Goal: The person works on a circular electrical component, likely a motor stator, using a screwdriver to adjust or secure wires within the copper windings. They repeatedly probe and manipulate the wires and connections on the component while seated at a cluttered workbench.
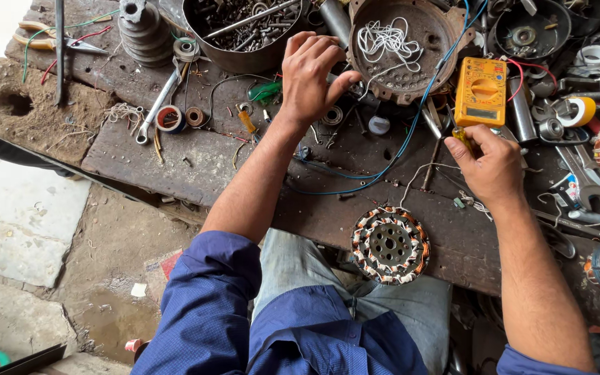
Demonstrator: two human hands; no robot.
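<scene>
Nearest the seated person, a round stator wound with copper-coloured coils (390, 245) lies at the front edge of the dark, stained wooden workbench (161, 160), just above the knees. Beyond it to the right, the right hand (493, 167) is closed, its thumb and forefinger pinching a small yellow-handled tool (461, 135) whose tip cannot be made out. Just behind that hand lies a yellow rectangular multimeter with a round dial (481, 91), red and blue leads trailing from it; a long blue wire (411, 132) curves across the bench between the hands. Further left, the left hand (310, 78) hovers with fingers spread and curled, holding nothing, over small loose parts, near a green-handled screwdriver (265, 91). At the far edge stand a rusty round motor housing holding a tangle of white string (411, 48) and a dark metal bowl filled with bolts and scrap (244, 31).
</scene>
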